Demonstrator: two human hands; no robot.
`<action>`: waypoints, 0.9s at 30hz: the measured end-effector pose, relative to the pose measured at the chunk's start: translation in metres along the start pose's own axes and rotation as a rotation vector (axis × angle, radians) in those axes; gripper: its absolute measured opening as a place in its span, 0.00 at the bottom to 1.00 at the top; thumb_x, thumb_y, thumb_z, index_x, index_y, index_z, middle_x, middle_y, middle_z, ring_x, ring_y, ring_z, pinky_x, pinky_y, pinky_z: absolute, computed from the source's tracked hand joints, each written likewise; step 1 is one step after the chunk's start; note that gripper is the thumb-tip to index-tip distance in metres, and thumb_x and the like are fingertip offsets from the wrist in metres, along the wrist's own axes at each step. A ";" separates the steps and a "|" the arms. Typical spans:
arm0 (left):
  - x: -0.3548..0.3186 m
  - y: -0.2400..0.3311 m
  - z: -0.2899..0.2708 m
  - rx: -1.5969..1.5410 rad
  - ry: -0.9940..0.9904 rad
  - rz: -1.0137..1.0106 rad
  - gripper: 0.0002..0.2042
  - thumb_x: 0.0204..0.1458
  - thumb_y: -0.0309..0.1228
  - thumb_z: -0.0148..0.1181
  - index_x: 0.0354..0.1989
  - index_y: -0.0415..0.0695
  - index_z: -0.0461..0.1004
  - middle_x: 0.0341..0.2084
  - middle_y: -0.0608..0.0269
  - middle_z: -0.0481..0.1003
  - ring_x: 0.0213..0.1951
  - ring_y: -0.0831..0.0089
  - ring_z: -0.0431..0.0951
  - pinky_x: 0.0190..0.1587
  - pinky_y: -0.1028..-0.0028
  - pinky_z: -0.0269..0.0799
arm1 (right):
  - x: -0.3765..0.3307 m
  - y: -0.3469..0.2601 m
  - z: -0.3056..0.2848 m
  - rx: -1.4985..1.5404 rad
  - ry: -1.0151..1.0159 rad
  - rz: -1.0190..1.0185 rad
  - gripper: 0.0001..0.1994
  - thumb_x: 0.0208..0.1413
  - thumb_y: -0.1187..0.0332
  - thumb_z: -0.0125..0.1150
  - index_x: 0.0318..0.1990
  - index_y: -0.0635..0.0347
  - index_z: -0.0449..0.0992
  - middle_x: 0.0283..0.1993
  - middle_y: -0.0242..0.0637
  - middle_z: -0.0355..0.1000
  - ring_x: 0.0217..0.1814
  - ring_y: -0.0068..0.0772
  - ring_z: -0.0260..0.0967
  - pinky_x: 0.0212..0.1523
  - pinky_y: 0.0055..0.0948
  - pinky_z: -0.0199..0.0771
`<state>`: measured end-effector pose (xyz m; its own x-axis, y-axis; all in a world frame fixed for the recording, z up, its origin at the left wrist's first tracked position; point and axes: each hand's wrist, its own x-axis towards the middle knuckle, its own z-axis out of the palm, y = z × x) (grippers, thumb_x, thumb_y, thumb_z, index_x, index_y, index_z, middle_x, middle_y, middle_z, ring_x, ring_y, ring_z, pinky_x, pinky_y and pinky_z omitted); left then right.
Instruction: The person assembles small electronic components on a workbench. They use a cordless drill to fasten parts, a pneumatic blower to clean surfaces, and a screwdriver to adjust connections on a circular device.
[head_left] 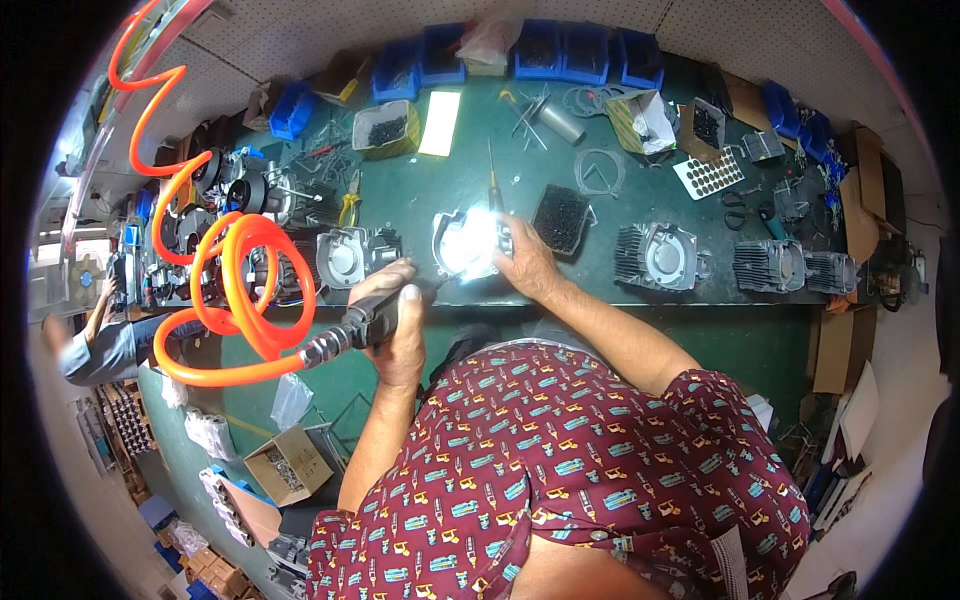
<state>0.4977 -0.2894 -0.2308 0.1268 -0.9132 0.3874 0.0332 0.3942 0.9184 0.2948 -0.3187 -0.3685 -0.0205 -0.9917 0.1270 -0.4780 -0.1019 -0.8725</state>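
Observation:
My left hand [402, 335] is wrapped round a black air tool [372, 318]. An orange coiled hose [235, 375] runs into its metal fitting, and the tool's slim front end points toward a metal engine casting [452, 243]. That casting sits near the bench's front edge, and strong glare washes out much of it. My right hand [530, 262] grips the casting's right side, its fingers partly lost in the glare. Just beyond lies a screwdriver [493, 188], its shaft pointing away. Another finned casting [345, 258] stands to the left of my hands.
On the green bench [420, 195], a black tray of small dark parts [562, 220] lies right of my hand. Finned castings [660, 257] stand farther right. Blue bins [540, 50] line the back. Pliers [350, 202] lie at left. Another person's arm [97, 318] shows at far left.

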 end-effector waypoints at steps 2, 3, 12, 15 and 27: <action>0.005 0.004 0.000 0.132 -0.105 0.004 0.12 0.53 0.20 0.62 0.45 0.38 0.70 0.43 0.53 0.76 0.50 0.61 0.77 0.59 0.60 0.70 | 0.000 -0.002 -0.002 -0.006 -0.004 0.007 0.27 0.55 0.61 0.61 0.60 0.60 0.63 0.53 0.53 0.69 0.56 0.57 0.68 0.56 0.47 0.70; 0.009 0.004 0.003 0.109 -0.166 0.008 0.12 0.53 0.19 0.62 0.46 0.37 0.71 0.44 0.53 0.76 0.51 0.63 0.77 0.59 0.63 0.70 | 0.001 -0.003 -0.003 -0.009 -0.006 0.011 0.27 0.55 0.61 0.61 0.60 0.60 0.63 0.52 0.53 0.69 0.56 0.57 0.68 0.56 0.47 0.70; 0.019 -0.018 0.019 0.061 -0.312 -0.012 0.11 0.49 0.15 0.63 0.40 0.39 0.72 0.38 0.59 0.77 0.41 0.72 0.76 0.48 0.70 0.72 | 0.000 -0.007 -0.003 -0.051 -0.037 0.086 0.27 0.55 0.58 0.61 0.60 0.60 0.63 0.54 0.54 0.69 0.58 0.58 0.67 0.56 0.48 0.70; 0.018 -0.020 0.017 0.033 -0.301 -0.056 0.12 0.49 0.15 0.63 0.40 0.40 0.71 0.38 0.60 0.76 0.44 0.71 0.76 0.51 0.67 0.72 | -0.001 -0.005 -0.002 -0.045 0.005 0.038 0.27 0.55 0.59 0.59 0.59 0.61 0.64 0.54 0.53 0.69 0.58 0.58 0.67 0.58 0.48 0.69; 0.029 0.008 0.007 0.123 -0.127 0.182 0.13 0.54 0.18 0.60 0.47 0.37 0.69 0.45 0.52 0.75 0.53 0.58 0.75 0.64 0.52 0.66 | 0.000 -0.004 -0.001 -0.035 0.005 0.039 0.25 0.58 0.56 0.60 0.59 0.58 0.65 0.53 0.52 0.70 0.56 0.57 0.69 0.55 0.48 0.71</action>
<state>0.4945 -0.3139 -0.2115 -0.0066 -0.8369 0.5473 -0.1005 0.5451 0.8323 0.2960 -0.3177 -0.3646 -0.0442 -0.9944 0.0963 -0.5071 -0.0607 -0.8597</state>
